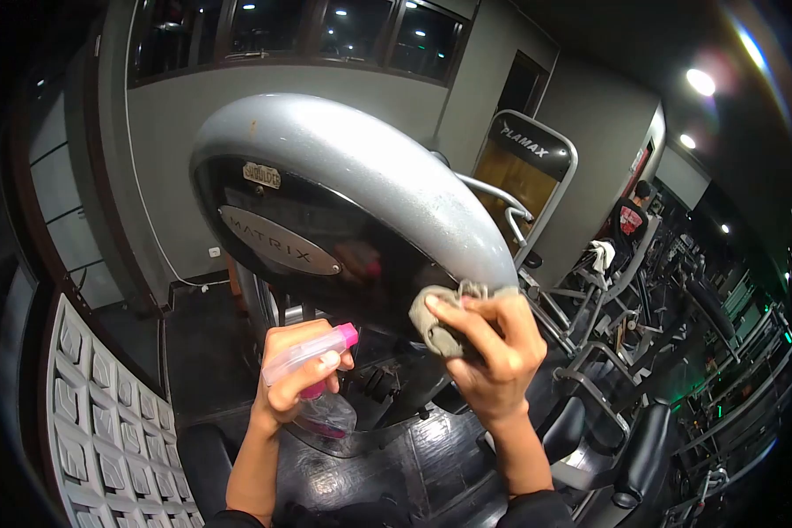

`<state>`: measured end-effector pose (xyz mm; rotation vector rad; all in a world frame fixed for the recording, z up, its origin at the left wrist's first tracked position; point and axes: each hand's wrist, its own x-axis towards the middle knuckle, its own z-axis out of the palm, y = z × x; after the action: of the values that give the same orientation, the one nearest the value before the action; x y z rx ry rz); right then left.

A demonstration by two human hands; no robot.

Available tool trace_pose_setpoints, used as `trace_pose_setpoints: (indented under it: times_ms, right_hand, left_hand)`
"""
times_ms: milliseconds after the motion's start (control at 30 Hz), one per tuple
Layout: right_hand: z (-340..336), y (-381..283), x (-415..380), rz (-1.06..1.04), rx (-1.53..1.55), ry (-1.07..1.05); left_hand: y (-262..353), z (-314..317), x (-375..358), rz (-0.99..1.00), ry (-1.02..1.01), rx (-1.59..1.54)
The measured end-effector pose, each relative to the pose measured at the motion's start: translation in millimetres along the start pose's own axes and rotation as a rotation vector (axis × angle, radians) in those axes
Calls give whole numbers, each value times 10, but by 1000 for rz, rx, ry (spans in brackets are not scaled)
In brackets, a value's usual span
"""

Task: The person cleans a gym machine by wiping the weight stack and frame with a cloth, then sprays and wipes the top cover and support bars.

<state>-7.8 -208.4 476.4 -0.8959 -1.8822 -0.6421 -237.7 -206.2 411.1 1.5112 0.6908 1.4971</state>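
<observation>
Your left hand (299,374) is wrapped around a spray bottle (326,414) with a clear body and a pink nozzle (348,334), its fingers curled about the neck and the bottle hanging below them. Your right hand (495,348) grips a bunched, grayish-green cloth (440,321), held at the lower right end of the machine's rounded silver cover (370,150); the cloth looks to be against the cover, though the angle makes contact hard to confirm. Under the silver rim is a glossy black panel (317,211) with an oval MATRIX plate (277,239) and, above it, a small SHOULDER label (262,176). Behind the cover, to the right, stands a machine marked PLAMAX (526,167). Farther right, a person (632,216) in a dark top is among more gym equipment (625,299). A white lattice panel (106,422) stands at your lower left.
</observation>
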Motion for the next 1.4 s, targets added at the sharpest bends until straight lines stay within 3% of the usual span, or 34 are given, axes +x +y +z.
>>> trace_pose_setpoints:
  times_ms: [100,167,433,500,633,700,967,1167,1267,1400]
  right_hand:
    - [64,102,-477,115,15,36]
    - [195,211,-796,192,23,178]
    - [777,-205,-814,461,-24,578]
    - [925,-269,-778,388,-2,595]
    - [1001,-425,-733,301,27,416]
    - [959,-342,-755,274,-11,454]
    - [1047,-326,-921,608,-180,679]
    - [1410,-769,-616,420,-46,567]
    - [1215,-642,-645,369,-136,503]
    - [904,-422,-669,517,-284,635]
  left_hand:
    - [-117,6,12,2,-6,-17]
    - [-142,-9,11,3,-7,-27]
    - [-115,-104,-12,41,-15,-30]
    - [-122,-152,-25,31,-14,-42]
    - [-118,-248,-46,4,-7,-60]
    - [-74,-324,-50,15,-29,-71]
    - [4,-735,-186,54,-71,-34]
    - [60,-877,-164,53,-125,-47]
    - [18,-950,-114,33,-150,-52]
    - [-4,-1084,-43,15,-217,-29]
